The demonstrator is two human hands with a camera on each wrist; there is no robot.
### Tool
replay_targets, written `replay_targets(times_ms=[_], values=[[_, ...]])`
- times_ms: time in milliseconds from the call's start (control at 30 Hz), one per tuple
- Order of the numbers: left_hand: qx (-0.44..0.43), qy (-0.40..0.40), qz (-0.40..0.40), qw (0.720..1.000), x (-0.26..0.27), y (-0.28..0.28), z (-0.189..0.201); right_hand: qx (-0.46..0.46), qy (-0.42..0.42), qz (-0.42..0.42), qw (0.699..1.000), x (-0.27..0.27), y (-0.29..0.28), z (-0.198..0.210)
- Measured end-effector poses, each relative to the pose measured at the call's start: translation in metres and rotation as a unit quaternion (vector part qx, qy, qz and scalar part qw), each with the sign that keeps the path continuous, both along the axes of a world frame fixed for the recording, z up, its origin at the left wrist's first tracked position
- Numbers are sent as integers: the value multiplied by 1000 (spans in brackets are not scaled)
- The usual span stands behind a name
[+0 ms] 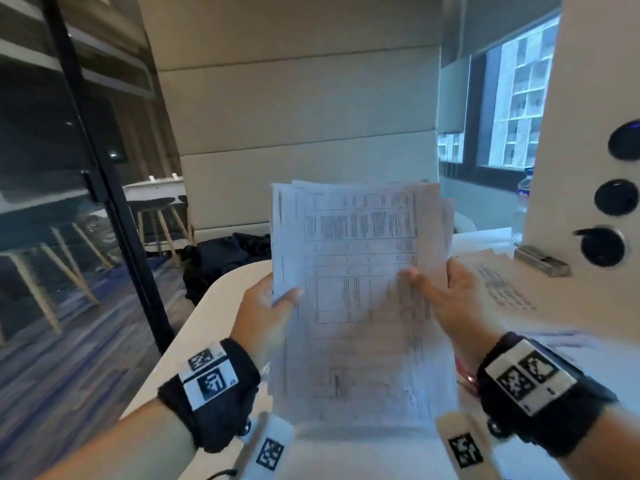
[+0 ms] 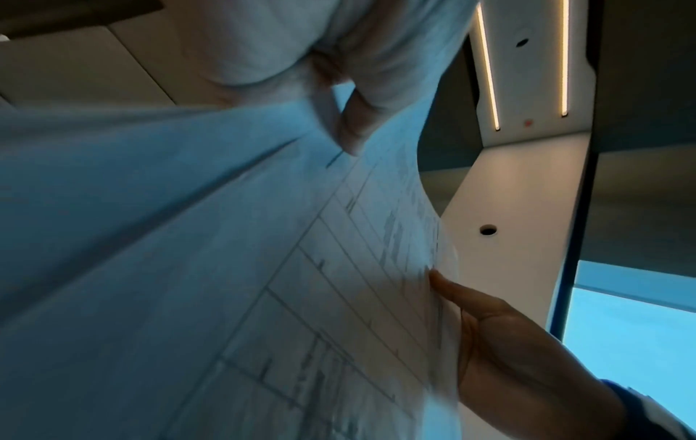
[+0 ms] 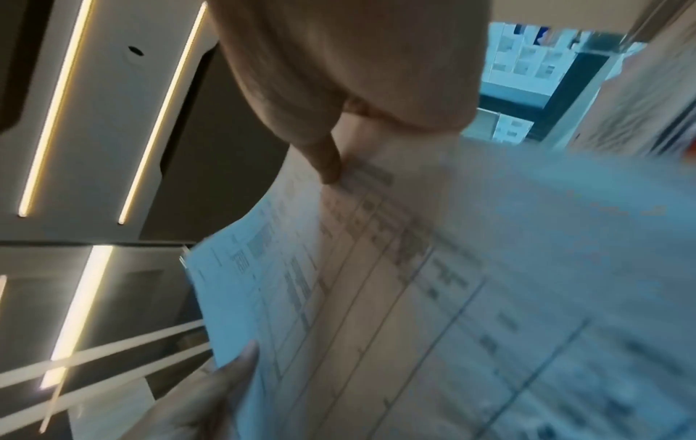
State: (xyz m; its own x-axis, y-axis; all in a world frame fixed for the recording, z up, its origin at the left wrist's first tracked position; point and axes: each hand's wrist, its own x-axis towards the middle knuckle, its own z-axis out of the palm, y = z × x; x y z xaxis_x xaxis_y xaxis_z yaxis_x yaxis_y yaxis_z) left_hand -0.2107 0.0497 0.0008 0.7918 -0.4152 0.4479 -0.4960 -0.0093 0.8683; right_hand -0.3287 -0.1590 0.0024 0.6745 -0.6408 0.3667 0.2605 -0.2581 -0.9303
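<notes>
Left hand (image 1: 266,313) and right hand (image 1: 453,303) pinch a stack of papers (image 1: 360,271) upright at frame centre, over the tabletop (image 1: 211,320); looser grip, tapping its bottom edge, should square stray sheets.

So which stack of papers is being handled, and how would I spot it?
Find the white table before the padded wall. Over its near end, the left hand and right hand pinch a sheaf of printed forms by its sides. Unlike the loose sheets lying flat to the right, it stands upright.
</notes>
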Motion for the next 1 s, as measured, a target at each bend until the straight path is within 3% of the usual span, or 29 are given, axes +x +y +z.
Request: replay_targets(times_ms=[267, 433, 533, 700, 867, 1000], values=[[-130, 24, -60, 989, -5, 0, 18, -82, -155, 4, 985, -13, 6, 40], [-124, 31, -71, 989, -21, -8, -2, -11, -101, 61, 993, -19, 12, 24], [-129, 29, -66, 989, -25, -11, 2, 6, -51, 84, 995, -20, 12, 27], [-129, 80, -102, 983, -25, -10, 9, 15, -40, 123, 991, -23, 6, 32], [-131, 61, -55, 988, -28, -10, 17, 36, -45, 60, 997, -17, 10, 34], [-144, 86, -84, 982, -32, -5, 19, 32, -48, 62, 996, -18, 8, 35]])
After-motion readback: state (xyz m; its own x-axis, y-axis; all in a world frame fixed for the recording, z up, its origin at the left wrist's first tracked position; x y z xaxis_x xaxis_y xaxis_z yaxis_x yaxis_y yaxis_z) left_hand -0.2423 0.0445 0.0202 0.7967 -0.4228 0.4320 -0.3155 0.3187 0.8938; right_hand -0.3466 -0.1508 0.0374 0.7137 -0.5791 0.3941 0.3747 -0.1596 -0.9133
